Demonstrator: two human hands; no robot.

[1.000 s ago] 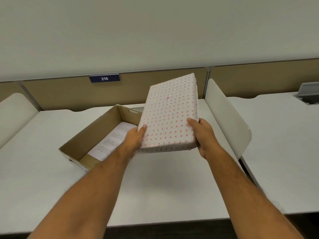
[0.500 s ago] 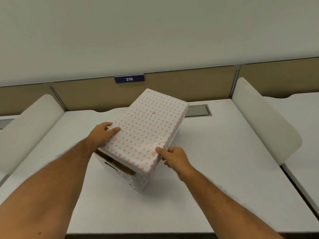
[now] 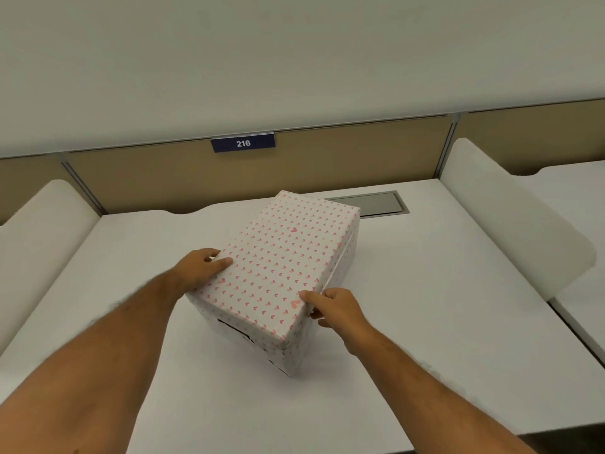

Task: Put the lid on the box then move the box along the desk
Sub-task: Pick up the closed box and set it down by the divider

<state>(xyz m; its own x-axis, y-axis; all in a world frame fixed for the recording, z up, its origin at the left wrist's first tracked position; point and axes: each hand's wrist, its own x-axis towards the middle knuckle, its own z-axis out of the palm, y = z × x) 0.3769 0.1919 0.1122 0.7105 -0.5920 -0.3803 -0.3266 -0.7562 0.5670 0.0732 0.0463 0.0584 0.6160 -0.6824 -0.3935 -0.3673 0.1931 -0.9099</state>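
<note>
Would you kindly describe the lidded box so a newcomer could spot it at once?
Find the white desk below the blue sign reading 216. At its middle stands the box, set at an angle, its lid on top, just in front of a grey cable hatch. It alone is patterned, with small pink hearts on white.

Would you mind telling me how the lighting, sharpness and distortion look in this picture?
Head view: even, soft light, only a faint shadow beneath the heart-patterned white box; wide-angle bending curves the white desk edges; the blue 216 sign reads sharp.
</note>
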